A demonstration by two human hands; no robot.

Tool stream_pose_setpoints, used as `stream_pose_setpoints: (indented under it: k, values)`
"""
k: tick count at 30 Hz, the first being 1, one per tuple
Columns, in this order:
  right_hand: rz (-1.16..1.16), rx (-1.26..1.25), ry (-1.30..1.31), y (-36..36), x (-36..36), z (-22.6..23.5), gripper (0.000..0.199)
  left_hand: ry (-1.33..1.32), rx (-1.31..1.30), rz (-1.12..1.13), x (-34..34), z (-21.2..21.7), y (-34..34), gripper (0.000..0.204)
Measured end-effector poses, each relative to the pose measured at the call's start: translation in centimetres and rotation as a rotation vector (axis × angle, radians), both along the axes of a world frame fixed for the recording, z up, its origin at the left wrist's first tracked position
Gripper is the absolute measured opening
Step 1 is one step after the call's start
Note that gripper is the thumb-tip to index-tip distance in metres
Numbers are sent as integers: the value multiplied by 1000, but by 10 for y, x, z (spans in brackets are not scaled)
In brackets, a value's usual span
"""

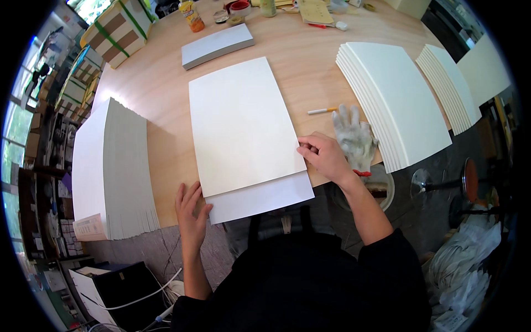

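A large cream sheet (243,127) lies in front of me on the table. Under it a white sheet (263,198) sticks out toward me, past the table's near edge. My right hand (326,157) is at the cream sheet's right edge, fingers curled and thumb against them, closed on that edge. Beside the lower left corner, my left hand (192,213) has its fingers apart, with fingertips and thumb along the edge of the sheets. To the right of my right hand are a greyish work glove (354,138) and a pen-like white and orange stick (322,111).
A tall paper stack (126,171) stands at the left. At the right are fanned stacks of cream boards (398,99) and narrower boards (454,83). A grey-white stack (218,47) lies farther back, near an orange-labelled bottle (191,16). A stool (469,180) stands on the right.
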State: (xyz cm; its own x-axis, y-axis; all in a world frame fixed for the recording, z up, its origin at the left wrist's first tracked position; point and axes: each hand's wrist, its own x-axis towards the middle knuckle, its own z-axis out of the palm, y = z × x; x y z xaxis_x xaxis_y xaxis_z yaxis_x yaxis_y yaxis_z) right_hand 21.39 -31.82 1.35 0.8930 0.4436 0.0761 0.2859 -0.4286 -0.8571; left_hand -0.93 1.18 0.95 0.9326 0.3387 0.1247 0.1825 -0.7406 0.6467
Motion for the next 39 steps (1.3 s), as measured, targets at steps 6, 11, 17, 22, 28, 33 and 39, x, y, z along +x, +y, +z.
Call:
stream_pose_setpoints:
  k: [6,11,17,22,28,33,39]
  values:
    - [16,1,-64,-2,2,-2,22,-34,25,-26,2,-1,1,54]
    - [11,126,152,0,3,-4,24,-64,-22,-45,20,20,-5,64]
    - [-140,185,-23,-26,-38,14,26,17,446,-602,63,68,-75,82]
    - [160,23,-189,-40,-60,29,56,55,243,-571,62,56,-45,80]
    - [235,-108,-262,-4,-45,13,60,61,200,-534,58,61,-17,55]
    - [78,37,-234,27,-18,0,27,75,-135,-416,86,39,19,29]
    - [-56,-84,-231,40,-18,2,29,135,7,-237,105,25,4,33]
